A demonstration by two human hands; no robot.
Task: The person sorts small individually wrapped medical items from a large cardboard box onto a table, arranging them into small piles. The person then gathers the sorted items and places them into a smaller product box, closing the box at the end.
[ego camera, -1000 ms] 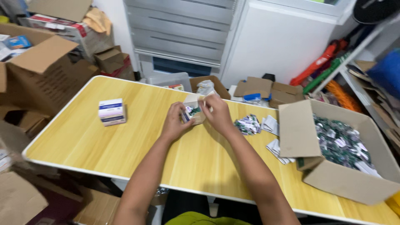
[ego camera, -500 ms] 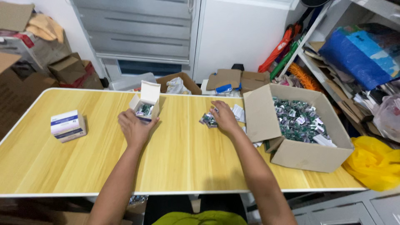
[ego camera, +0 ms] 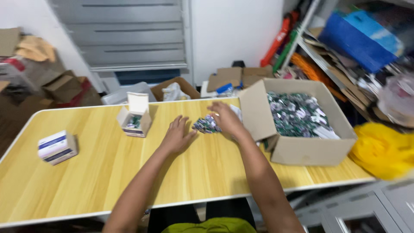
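Note:
My left hand (ego camera: pixel 177 136) lies flat on the yellow wooden table (ego camera: pixel 86 172) with fingers spread, holding nothing. My right hand (ego camera: pixel 225 118) rests on a small pile of green and white packets (ego camera: pixel 206 124) beside a large cardboard box (ego camera: pixel 297 149); whether its fingers grip any packets is hidden. That box is full of the same packets. A small white box (ego camera: pixel 134 117) with its lid up stands to the left of my hands, packets inside. A shut white and blue box (ego camera: pixel 57 147) sits near the table's left end.
Behind the table are grey drawers (ego camera: pixel 129 39), open cardboard boxes (ego camera: pixel 64 86) and flattened cardboard on the floor. Shelves (ego camera: pixel 345 47) with bags and a blue folder stand at the right. A yellow bag (ego camera: pixel 381 151) lies past the table's right end.
My left hand left the small open box and moved right, toward the packet pile. My right hand stays on the pile. The view shifted, so everything sits further left.

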